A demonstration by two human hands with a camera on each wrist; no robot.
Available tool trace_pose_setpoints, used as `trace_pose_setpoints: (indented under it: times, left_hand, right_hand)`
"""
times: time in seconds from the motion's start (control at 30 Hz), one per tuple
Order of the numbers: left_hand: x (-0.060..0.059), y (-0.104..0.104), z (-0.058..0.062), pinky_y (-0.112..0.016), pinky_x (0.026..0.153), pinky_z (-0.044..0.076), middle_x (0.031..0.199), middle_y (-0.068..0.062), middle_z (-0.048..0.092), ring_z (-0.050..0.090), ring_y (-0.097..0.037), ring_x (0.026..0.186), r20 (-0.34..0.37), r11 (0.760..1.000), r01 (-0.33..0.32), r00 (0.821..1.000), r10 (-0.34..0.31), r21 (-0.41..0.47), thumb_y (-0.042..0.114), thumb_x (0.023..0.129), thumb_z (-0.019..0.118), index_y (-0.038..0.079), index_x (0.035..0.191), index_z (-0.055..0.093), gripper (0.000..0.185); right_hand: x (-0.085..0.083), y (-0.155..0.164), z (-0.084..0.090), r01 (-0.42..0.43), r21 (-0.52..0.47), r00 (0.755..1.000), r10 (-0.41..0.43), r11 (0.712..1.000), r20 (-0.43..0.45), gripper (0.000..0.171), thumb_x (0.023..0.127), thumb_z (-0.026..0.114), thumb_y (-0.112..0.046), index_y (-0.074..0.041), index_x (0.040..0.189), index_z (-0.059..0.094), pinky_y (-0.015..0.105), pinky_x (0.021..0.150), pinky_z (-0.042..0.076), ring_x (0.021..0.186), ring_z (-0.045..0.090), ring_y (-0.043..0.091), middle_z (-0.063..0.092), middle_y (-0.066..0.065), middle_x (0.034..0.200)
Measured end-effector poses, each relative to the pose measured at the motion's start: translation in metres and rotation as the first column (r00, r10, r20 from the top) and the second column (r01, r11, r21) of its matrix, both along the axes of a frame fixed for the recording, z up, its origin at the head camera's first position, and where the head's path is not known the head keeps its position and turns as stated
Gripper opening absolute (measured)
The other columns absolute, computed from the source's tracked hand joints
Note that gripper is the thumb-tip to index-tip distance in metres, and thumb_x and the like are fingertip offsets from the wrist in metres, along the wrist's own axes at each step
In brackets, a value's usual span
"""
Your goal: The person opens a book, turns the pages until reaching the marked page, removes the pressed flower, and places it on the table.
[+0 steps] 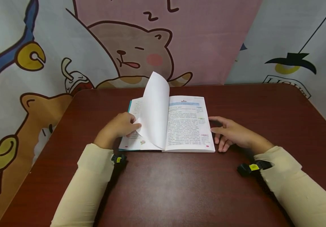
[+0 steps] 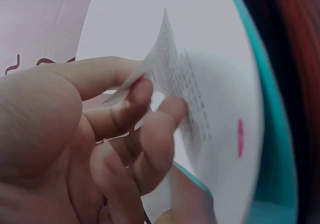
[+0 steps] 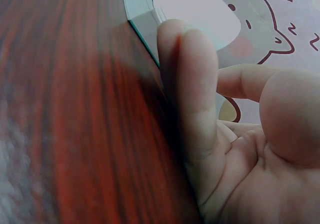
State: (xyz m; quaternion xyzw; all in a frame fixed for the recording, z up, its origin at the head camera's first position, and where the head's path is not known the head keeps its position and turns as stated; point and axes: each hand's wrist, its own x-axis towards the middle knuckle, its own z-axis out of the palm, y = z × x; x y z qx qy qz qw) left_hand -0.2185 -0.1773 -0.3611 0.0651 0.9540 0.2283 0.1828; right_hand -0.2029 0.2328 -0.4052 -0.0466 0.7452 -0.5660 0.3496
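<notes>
An open book [image 1: 186, 126] with printed pages and a teal cover lies on the table. One page [image 1: 155, 110] stands curled up over the left half, its blank-looking side facing the head camera. My left hand [image 1: 120, 126] pinches that page at its lower left between thumb and fingers; print shows on its other side in the left wrist view. Beside the book's right edge is my right hand [image 1: 233, 134], thumb and forefinger reaching the edge, the other fingers loosely bent near the tabletop. In the right wrist view this hand [image 3: 235, 149] holds nothing.
The dark red-brown wooden table [image 1: 168, 186] extends around the book on all sides. Behind it hangs a cloth [image 1: 208, 41] with cartoon animals. Each wrist wears a black camera strap [image 1: 119, 159] over a cream sleeve [image 1: 86, 186].
</notes>
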Motion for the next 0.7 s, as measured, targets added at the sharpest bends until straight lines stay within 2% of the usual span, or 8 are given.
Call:
trace_pose_setpoints:
  times: [0.17, 0.3, 0.47, 0.57, 0.63, 0.7]
  left_hand:
    - [0.001, -0.003, 0.001, -0.028, 0.051, 0.036, 0.051, 0.0, 0.051, 0.047, -0.014, 0.053, 0.019, 0.993, 0.01, 1.0, -0.007, -0.118, 0.036, 0.096, 0.063, 0.01, 0.074, 0.058, 0.034]
    - [0.002, -0.003, 0.001, -0.033, 0.057, 0.04, 0.058, -0.002, 0.058, 0.055, -0.016, 0.058, 0.033, 0.98, 0.017, 0.999, -0.011, -0.2, 0.041, 0.094, 0.064, 0.011, 0.085, 0.06, 0.031]
    - [0.005, 0.0, -0.002, -0.045, 0.074, 0.045, 0.09, -0.007, 0.068, 0.062, -0.023, 0.08, -0.023, 0.958, 0.006, 1.0, -0.014, -0.288, 0.045, 0.09, 0.066, 0.013, 0.106, 0.062, 0.036]
    - [0.006, 0.002, -0.003, -0.055, 0.086, 0.046, 0.115, -0.012, 0.066, 0.063, -0.031, 0.097, -0.086, 0.95, -0.019, 0.996, -0.008, -0.311, 0.045, 0.087, 0.068, 0.014, 0.128, 0.058, 0.053]
    - [0.006, 0.005, -0.004, -0.06, 0.09, 0.046, 0.131, -0.016, 0.059, 0.062, -0.036, 0.108, -0.126, 0.95, -0.028, 0.992, -0.012, -0.312, 0.044, 0.085, 0.07, 0.016, 0.147, 0.044, 0.072]
    - [0.007, 0.008, -0.005, -0.063, 0.091, 0.046, 0.144, -0.02, 0.048, 0.057, -0.041, 0.119, -0.16, 0.954, -0.033, 0.987, -0.016, -0.299, 0.04, 0.084, 0.073, 0.018, 0.158, 0.025, 0.091]
  right_hand:
    - [0.0, 0.0, 0.0, 0.0, -0.003, 1.0, 0.0, 1.0, -0.001, 0.068, 0.105, 0.05, -0.025, -0.021, 0.16, 0.01, 0.041, 0.055, 0.059, 0.055, 0.067, 0.025, 0.059, 0.013, 0.076]
    - [0.0, 0.001, -0.001, -0.001, -0.003, 1.0, 0.001, 1.0, 0.0, 0.069, 0.105, 0.051, -0.025, -0.021, 0.16, 0.01, 0.041, 0.055, 0.059, 0.055, 0.067, 0.024, 0.059, 0.013, 0.076]
    - [0.0, 0.001, -0.001, -0.004, 0.002, 1.0, 0.004, 1.0, -0.002, 0.068, 0.105, 0.051, -0.025, -0.021, 0.16, 0.011, 0.042, 0.055, 0.059, 0.056, 0.067, 0.025, 0.059, 0.013, 0.077]
    - [-0.001, 0.001, 0.0, -0.007, 0.003, 1.0, 0.007, 1.0, -0.005, 0.068, 0.105, 0.05, -0.025, -0.021, 0.16, 0.011, 0.042, 0.055, 0.059, 0.055, 0.067, 0.025, 0.059, 0.013, 0.077]
    - [-0.001, 0.001, 0.0, -0.008, 0.002, 1.0, 0.008, 1.0, -0.006, 0.068, 0.105, 0.05, -0.024, -0.021, 0.16, 0.01, 0.041, 0.055, 0.059, 0.055, 0.067, 0.025, 0.059, 0.013, 0.076]
    - [0.0, 0.001, 0.0, -0.008, 0.0, 1.0, 0.008, 1.0, -0.003, 0.068, 0.105, 0.05, -0.024, -0.021, 0.16, 0.01, 0.041, 0.055, 0.059, 0.055, 0.067, 0.025, 0.059, 0.013, 0.076]
